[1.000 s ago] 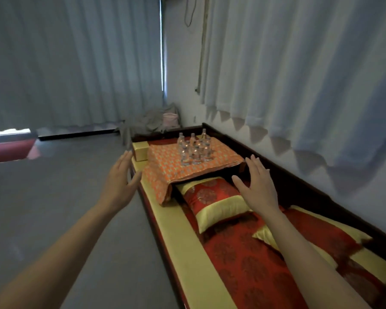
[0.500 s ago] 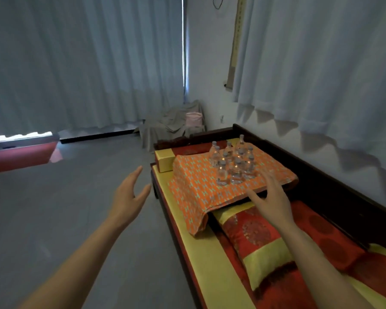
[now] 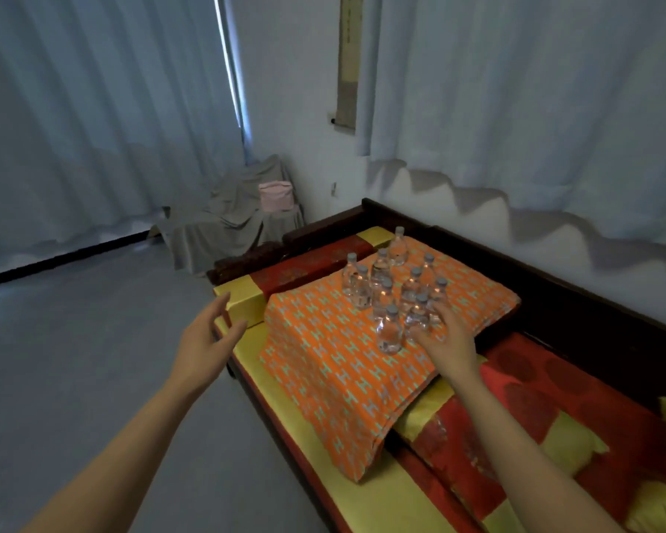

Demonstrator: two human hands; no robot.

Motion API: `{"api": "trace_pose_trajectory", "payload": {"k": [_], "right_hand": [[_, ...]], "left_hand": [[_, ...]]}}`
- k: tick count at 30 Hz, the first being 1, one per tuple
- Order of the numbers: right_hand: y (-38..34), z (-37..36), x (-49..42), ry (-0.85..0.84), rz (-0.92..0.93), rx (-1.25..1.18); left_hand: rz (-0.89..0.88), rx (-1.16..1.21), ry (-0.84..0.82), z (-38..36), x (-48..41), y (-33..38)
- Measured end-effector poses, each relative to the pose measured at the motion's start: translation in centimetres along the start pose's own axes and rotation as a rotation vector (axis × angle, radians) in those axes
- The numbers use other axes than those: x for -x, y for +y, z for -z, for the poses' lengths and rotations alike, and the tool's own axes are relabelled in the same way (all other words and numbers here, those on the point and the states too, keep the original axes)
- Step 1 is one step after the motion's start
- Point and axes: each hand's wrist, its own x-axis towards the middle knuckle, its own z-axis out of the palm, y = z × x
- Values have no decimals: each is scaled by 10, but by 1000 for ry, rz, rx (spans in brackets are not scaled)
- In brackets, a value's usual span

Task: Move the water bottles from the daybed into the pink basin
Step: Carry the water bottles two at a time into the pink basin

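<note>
Atop the orange cloth (image 3: 323, 363), water bottles (image 3: 390, 332); right hand (image 3: 446, 342) beside them, left hand (image 3: 204, 342) apart, both grips wide.

Place: you're standing in a home's sitting or sleeping room.
Seating: a dark-framed wooden daybed (image 3: 554, 288) with red-and-gold cushions (image 3: 516, 428).
Walls: floor-length pale curtains (image 3: 93, 109) and a hanging scroll (image 3: 347, 63).
Corner: furniture under a grey sheet (image 3: 224, 221) (its shape stays hidden).

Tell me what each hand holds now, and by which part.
Left hand holds nothing. Right hand is at the front water bottles; whether it grips one cannot be told.
</note>
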Motion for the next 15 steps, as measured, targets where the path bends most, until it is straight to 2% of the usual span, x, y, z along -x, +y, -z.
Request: {"api": "trace_pose_trajectory", "payload": {"k": [6,15], "right_hand": [[21,-84,-39,110,-190,-89],[81,-154,-88,266,-381,-110]], "left_hand": [[-42,72,-256,-28,-132,-52],[-85,326,-596,-148,-254,-110]]}}
